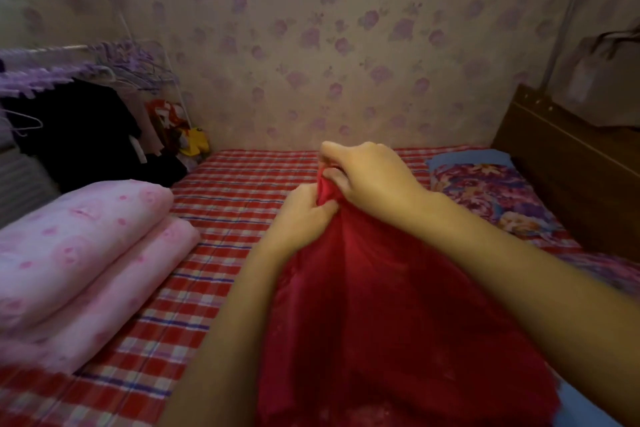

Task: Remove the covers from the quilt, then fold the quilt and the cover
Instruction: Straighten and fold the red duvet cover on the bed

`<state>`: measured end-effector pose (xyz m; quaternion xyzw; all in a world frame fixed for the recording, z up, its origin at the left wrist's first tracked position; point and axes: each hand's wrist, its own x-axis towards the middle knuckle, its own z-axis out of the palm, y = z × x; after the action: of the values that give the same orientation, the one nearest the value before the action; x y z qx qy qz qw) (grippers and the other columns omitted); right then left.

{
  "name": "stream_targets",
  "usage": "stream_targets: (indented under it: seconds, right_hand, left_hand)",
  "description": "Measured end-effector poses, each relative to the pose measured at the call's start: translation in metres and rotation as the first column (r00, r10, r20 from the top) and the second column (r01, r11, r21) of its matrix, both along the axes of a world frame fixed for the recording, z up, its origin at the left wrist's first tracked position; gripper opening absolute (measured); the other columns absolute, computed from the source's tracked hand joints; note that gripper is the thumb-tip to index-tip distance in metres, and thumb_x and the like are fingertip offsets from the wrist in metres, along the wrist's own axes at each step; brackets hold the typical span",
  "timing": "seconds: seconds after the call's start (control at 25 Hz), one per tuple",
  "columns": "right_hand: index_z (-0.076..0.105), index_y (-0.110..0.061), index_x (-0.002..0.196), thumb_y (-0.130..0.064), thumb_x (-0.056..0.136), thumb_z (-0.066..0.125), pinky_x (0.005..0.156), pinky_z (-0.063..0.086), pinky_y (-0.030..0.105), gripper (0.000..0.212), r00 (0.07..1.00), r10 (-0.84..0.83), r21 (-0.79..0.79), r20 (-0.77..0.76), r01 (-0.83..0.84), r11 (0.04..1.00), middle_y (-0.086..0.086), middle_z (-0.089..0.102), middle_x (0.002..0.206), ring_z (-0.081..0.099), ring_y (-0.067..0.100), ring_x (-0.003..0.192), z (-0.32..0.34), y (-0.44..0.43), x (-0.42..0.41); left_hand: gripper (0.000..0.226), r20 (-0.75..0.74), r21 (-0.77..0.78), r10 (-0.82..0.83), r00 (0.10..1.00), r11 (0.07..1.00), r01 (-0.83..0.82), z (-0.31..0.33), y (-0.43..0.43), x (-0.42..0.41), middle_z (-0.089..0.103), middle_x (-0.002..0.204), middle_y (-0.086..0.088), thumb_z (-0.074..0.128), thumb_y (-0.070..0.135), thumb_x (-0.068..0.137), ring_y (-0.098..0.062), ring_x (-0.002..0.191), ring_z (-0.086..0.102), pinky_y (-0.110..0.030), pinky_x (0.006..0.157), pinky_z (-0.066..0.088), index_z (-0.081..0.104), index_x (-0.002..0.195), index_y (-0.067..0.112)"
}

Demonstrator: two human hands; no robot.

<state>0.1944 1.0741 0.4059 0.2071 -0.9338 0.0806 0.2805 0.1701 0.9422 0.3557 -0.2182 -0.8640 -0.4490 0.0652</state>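
Head-height view down onto a bed sheeted in red, white and blue check. Centre, raised above the sheet: a dark red cover, bunched at its top and hanging in folds toward the lower edge of the view. Left grip closed round the bunched top from the left, with the thumb pressed into the cloth. Right grip just above and touching it, curled over the same gathered edge. Bare forearms on either side of the hanging cloth. At left on the bed, apart from the cover: a pink quilt, folded into a thick stack. At right, beside a brown headboard, a floral pillow. Behind, purple-flowered wallpaper; far left, dark clothes under purple hangers.
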Motion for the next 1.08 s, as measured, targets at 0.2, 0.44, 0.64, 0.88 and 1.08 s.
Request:
stream_targets:
  seconds: [0.2,0.44,0.64,0.88,1.08]
  right_hand:
    - [0.053,-0.019,0.073,-0.014,0.096,0.049,0.059,0.04,0.028,0.024,0.843,0.307,-0.611,0.442,0.031,0.791,-0.009,0.055,0.062,0.052,0.006,0.054,-0.07,0.031,0.007]
    - [0.059,-0.029,0.078,0.006,0.075,0.066,0.05,0.043,0.014,0.036,0.841,0.407,-0.757,0.356,0.005,0.653,-0.004,0.064,0.063,0.057,0.002,0.044,-0.117,0.015,0.023]
    - [0.071,-0.017,0.086,-0.009,0.072,0.071,0.066,0.046,0.025,0.016,0.939,0.202,-0.43,0.279,-0.066,0.901,-0.005,0.068,0.08,0.054,0.002,0.065,-0.137,0.019,0.011]
    - [0.057,-0.012,0.09,-0.006,0.085,0.051,0.073,0.046,0.037,0.01,0.946,0.239,-0.466,0.217,-0.114,0.877,-0.002,0.062,0.085,0.059,0.017,0.08,-0.151,0.013,0.006]
    - [0.05,-0.019,0.091,-0.007,0.09,0.051,0.062,0.033,0.02,0.012,0.994,0.075,-0.58,0.081,-0.014,0.814,-0.015,0.05,0.068,0.046,0.001,0.061,-0.074,0.059,0.005]
  left_hand:
    - [0.036,0.307,0.535,0.092,0.947,0.806,-0.252,-0.032,0.008,0.004,0.06,0.065,0.011,0.038,-0.006,0.088,0.004,0.056,0.053,-0.011,0.054,0.04,0.064,0.079,0.018]
    - [0.032,0.443,0.716,-0.108,0.89,0.64,-0.279,-0.056,0.017,0.01,0.054,0.049,0.009,0.035,-0.001,0.095,0.0,0.042,0.045,-0.014,0.044,0.039,0.058,0.08,0.014]
    - [0.028,0.413,0.762,-0.155,0.898,0.598,-0.247,-0.064,0.011,0.008,0.057,0.054,0.009,0.04,-0.002,0.095,0.0,0.049,0.049,-0.013,0.052,0.043,0.059,0.08,0.013]
    - [0.024,0.307,0.448,0.106,0.946,0.861,-0.242,-0.066,-0.004,0.003,0.062,0.073,0.004,0.044,0.002,0.092,-0.005,0.067,0.054,-0.02,0.066,0.044,0.061,0.082,0.015]
    - [0.013,-0.11,-0.107,0.257,0.96,0.957,-0.269,-0.082,-0.028,0.01,0.049,0.058,0.003,0.049,0.025,0.079,-0.018,0.056,0.046,-0.035,0.057,0.031,0.049,0.074,0.013]
